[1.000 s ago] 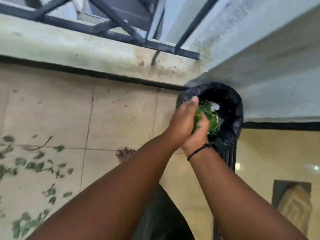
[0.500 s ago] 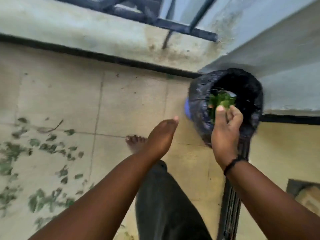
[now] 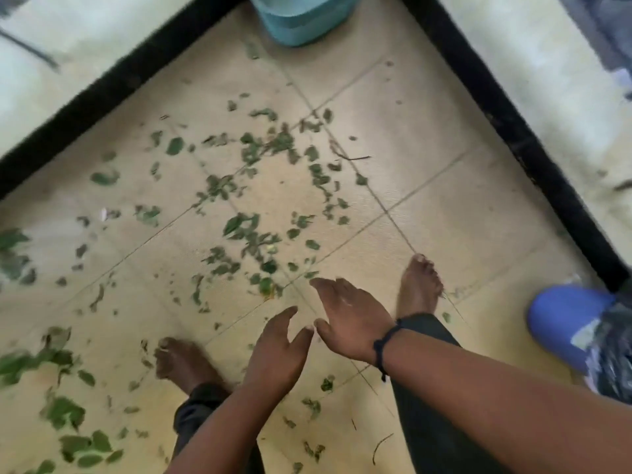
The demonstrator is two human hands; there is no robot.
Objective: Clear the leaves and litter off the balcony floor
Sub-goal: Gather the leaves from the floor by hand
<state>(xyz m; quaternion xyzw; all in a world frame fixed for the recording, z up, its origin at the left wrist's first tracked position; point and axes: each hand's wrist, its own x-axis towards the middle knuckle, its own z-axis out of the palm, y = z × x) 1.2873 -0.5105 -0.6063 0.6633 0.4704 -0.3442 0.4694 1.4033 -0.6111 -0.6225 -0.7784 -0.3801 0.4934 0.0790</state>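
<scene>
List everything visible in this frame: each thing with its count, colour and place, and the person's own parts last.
scattered green leaves: many, green, spread over the middle and left of the floor
thin dark twig: one, dark brown, upper middle among the leaves
beige tiled floor: one, beige, fills the frame
black skirting band: black, along both wall bases
light blue plastic container: one, top edge, partly cut off
blue bin with black bag: one, right edge
bare feet: two, on the tiles
left hand: open, empty, lower middle
right hand: open, empty, black cord on the wrist
</scene>
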